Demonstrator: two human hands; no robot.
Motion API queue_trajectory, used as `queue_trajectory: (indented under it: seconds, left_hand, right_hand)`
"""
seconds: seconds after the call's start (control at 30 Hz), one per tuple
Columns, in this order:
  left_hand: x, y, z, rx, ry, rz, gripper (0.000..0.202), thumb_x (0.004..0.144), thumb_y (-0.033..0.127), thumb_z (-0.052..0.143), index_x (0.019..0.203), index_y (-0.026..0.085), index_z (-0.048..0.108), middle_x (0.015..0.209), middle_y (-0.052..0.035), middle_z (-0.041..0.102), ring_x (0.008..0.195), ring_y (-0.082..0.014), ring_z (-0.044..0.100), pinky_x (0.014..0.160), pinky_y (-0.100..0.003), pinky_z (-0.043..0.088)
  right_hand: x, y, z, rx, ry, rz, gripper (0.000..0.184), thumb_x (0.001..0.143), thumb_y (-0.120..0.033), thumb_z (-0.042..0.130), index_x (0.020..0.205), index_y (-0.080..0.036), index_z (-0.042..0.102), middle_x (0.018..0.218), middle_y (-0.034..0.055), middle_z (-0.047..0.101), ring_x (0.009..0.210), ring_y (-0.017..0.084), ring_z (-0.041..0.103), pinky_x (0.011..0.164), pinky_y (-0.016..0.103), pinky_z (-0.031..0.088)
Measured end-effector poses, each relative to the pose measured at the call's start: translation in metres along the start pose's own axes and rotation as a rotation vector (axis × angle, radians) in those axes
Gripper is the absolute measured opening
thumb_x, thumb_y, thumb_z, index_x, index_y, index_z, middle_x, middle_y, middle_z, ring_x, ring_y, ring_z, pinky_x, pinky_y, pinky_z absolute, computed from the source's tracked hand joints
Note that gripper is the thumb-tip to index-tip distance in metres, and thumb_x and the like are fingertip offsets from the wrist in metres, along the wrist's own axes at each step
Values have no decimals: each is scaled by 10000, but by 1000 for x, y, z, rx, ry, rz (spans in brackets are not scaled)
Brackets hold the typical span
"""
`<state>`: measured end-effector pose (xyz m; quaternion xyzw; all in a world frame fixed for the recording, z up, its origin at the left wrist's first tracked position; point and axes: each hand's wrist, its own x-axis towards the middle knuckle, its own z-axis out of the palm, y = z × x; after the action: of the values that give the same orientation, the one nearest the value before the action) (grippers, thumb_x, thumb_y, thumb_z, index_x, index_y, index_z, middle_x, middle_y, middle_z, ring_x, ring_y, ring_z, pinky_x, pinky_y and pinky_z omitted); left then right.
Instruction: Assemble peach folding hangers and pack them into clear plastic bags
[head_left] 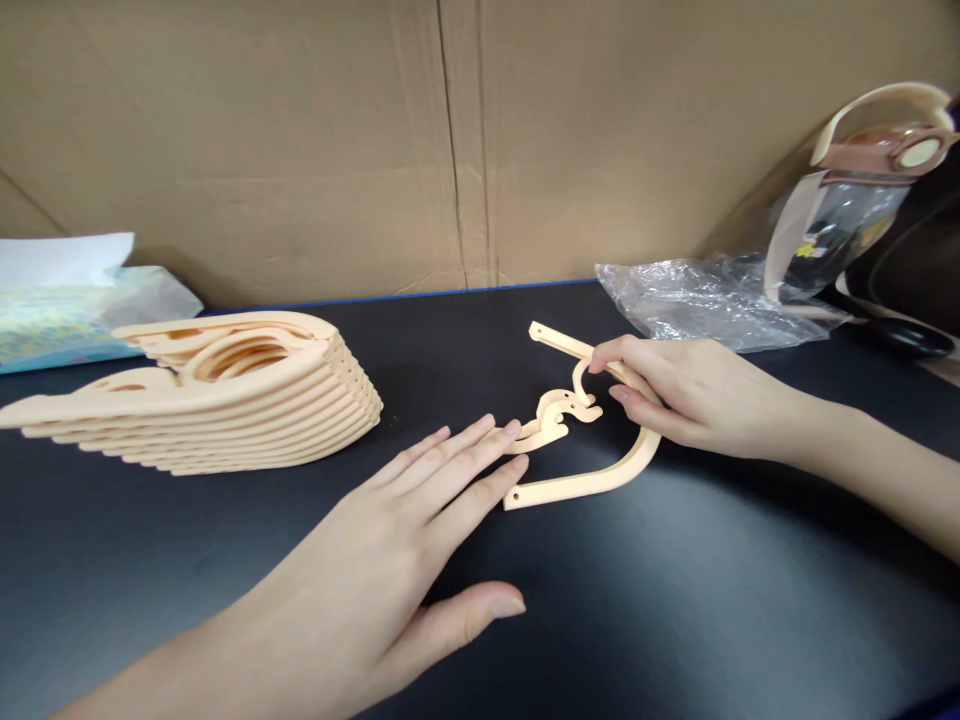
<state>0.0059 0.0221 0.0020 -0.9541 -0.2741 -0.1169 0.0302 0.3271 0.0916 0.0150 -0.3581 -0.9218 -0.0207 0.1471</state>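
Observation:
A cream plastic clothes hanger, apparently a folding one, lies partly apart on the black table. Its U-shaped piece (592, 484) has a hole at each end and opens to the left. My right hand (701, 392) grips this piece at the bend, thumb and fingers closed about it. Within the U lie smaller wavy pieces with a hook (559, 408), and their left ends go under my left fingertips. My left hand (420, 530) is palm down, fingers stretched and thumb apart. To the left stands a neat stack of matching cream hangers (277, 420).
A tissue pack (67, 300) sits at the far left, behind the stack. Crumpled clear plastic wrap (690, 300) lies at the back right beside a clear bottle (840, 220) with a brown lid. A brown cardboard wall (337, 150) closes off the table's (712, 600) back edge.

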Motion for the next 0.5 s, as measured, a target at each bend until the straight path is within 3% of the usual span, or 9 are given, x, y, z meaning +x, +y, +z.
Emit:
queue_trajectory:
  seconds: [0.27, 0.4, 0.5]
  left_hand:
    - [-3, -3, 4, -29, -55, -51, 632, 1091, 505, 449, 1617, 170, 345, 1675, -66, 405, 1532, -236, 417, 1210, -441, 452]
    - [-4, 2, 5, 49, -2, -143, 559, 1119, 523, 332, 1578, 211, 404, 1654, -16, 455, 1504, -204, 464, 1205, -420, 463]
    - [-3, 4, 4, 104, 35, -136, 546, 1122, 511, 321, 1537, 182, 454, 1587, -49, 548, 1420, -229, 565, 1140, -418, 520]
  right_hand:
    - [0, -1, 2, -131, 63, -58, 255, 957, -178, 462, 1182, -114, 563, 769, 54, 689, 571, 209, 623, 564, 302, 427]
    - [0, -1, 2, -121, 30, -39, 285, 955, -189, 466, 1203, -91, 563, 730, 42, 670, 552, 207, 616, 553, 300, 427]
    - [0, 0, 2, -96, -10, -13, 315, 960, -197, 456, 1240, -93, 557, 747, 48, 684, 577, 216, 637, 567, 305, 436]
